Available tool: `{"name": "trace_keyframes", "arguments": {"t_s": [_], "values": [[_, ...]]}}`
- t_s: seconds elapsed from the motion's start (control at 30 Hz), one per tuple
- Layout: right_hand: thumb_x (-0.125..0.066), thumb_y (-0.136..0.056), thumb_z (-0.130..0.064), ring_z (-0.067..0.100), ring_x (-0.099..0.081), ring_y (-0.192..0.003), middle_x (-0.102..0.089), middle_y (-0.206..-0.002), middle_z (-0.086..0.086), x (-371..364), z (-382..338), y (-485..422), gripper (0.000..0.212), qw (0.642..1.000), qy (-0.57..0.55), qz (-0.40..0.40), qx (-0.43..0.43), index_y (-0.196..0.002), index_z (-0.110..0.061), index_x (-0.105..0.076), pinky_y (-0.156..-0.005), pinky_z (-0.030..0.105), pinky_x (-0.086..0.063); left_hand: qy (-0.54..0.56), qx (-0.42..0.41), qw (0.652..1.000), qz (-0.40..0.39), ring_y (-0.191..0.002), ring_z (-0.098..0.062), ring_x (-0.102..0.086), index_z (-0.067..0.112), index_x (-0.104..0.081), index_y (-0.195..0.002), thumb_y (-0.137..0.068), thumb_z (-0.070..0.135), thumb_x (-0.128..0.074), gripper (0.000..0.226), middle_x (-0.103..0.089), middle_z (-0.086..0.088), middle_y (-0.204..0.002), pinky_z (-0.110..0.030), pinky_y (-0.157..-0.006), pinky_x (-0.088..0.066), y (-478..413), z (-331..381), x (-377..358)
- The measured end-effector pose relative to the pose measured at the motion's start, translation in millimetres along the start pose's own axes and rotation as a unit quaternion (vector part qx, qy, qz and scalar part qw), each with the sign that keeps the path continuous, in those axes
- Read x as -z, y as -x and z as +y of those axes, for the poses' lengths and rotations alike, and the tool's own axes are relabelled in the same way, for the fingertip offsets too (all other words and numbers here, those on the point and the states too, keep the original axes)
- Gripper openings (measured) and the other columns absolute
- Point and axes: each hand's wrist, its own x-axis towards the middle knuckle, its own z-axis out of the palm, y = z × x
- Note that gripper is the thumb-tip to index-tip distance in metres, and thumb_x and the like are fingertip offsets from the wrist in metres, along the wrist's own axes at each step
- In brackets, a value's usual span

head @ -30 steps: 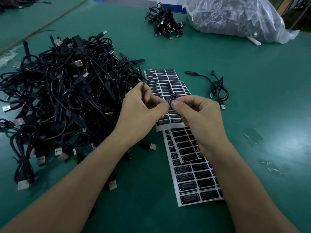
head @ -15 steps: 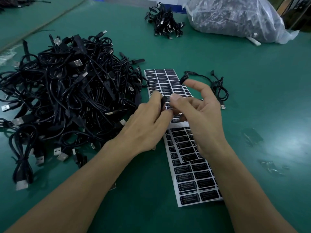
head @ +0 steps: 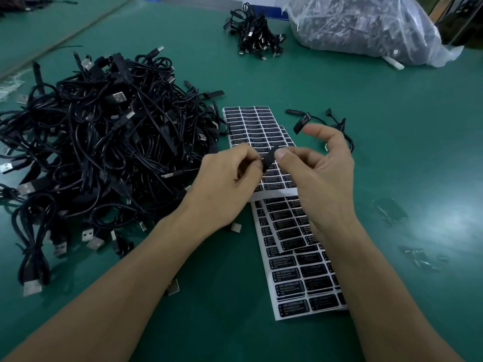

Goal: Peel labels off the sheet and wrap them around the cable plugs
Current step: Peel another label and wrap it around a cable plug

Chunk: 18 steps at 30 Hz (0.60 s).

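Left hand (head: 230, 178) pinches a black plug (head: 269, 159) with curled fingers, held above the far label sheet (head: 248, 121). The plug's long axis runs diagonally, low end at the left fingers, high end pointing up-right to the right thumb. Right hand (head: 324, 178) pinches that high end with thumb and curled fingers; its index finger is raised and bent, with a black label (head: 300, 124) stuck to its tip. The near sheet (head: 295, 278) overlaps the far one. Cable pile (head: 91, 152) on the left, loose cable (head: 337, 124) to the right, bag (head: 366, 24) at the back.
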Motion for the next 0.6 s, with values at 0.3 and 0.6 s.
{"name": "trace_keyframes", "arguments": {"t_s": [0.3, 0.6], "values": [[-0.073, -0.09, -0.017, 0.008, -0.061, -0.073, -0.067, -0.074, -0.01, -2, -3, 1, 0.012, 0.999, -0.007, 0.04, 0.016, -0.092, -0.026, -0.065, -0.07, 0.026, -0.05, 0.047, 0.03, 0.998, 0.022, -0.07, -0.021, -0.07, 0.028, -0.074, -0.081, -0.097, 0.023, -0.066, 0.018, -0.074, 0.003, -0.073, -0.042, -0.07, -0.058, -5, -5, 3], [-0.07, -0.091, -0.011, 0.007, -0.063, -0.066, -0.071, -0.072, -0.002, -10, -2, 5, 0.014, 0.998, -0.03, -0.011, -0.06, -0.079, -0.016, -0.073, -0.058, 0.017, -0.048, 0.124, 0.048, 0.991, 0.033, -0.074, -0.016, -0.073, 0.025, -0.075, -0.091, -0.095, 0.018, -0.07, 0.01, -0.076, 0.003, -0.077, -0.041, -0.076, -0.062, -7, -7, 3]]}}
